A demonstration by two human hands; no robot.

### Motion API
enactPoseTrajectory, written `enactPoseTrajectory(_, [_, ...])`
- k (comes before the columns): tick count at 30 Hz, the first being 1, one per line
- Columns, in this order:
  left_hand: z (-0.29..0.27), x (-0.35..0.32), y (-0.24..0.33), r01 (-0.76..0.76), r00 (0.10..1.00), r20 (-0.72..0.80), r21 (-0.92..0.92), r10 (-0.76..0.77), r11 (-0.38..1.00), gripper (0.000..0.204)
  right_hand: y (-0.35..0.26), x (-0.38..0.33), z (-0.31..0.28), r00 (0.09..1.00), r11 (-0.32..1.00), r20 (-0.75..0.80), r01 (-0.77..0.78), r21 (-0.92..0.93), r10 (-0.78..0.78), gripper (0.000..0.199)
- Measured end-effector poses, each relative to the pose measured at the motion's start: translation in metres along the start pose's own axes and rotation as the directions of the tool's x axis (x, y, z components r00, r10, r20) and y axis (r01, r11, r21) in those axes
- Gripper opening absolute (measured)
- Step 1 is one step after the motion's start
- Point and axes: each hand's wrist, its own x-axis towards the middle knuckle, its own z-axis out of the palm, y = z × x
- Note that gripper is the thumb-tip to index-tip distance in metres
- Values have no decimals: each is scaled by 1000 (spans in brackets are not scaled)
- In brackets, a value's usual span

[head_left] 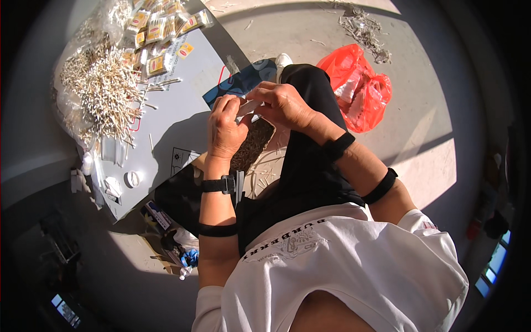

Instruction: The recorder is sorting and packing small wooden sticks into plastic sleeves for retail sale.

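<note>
Above my lap, my left hand [225, 123] and my right hand [285, 105] meet with fingers closed on a small translucent plastic pack [249, 108]. Its contents are too small to make out. Just below the hands sits an open box [272, 133] filled with thin brownish sticks. On the grey table to the left lies a large heap of cotton swabs [105, 83], spilling from a clear plastic bag [66, 105]. Beyond it, several small flat packs with yellow and white labels [157, 27] are piled up.
Beside the hands, a dark blue see-through sheet [243, 82] crosses the table edge. Clear plastic cases [113, 149] and a round white item [134, 178] lie on the grey table [191, 72]. A red plastic bag [359, 91] and scattered sticks [365, 33] are on the floor.
</note>
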Motion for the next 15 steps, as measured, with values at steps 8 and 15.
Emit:
enactPoseTrajectory(8, [2,-1,0,-4,1000,9,-2,4,1000,22,0,-1,1,1000,998,-9,13,-53,-13,27])
enactPoseTrajectory(15, [7,-2,-11,-54,998,-6,57,55,997,19,5,1,6,997,996,6,71,-47,-71,21])
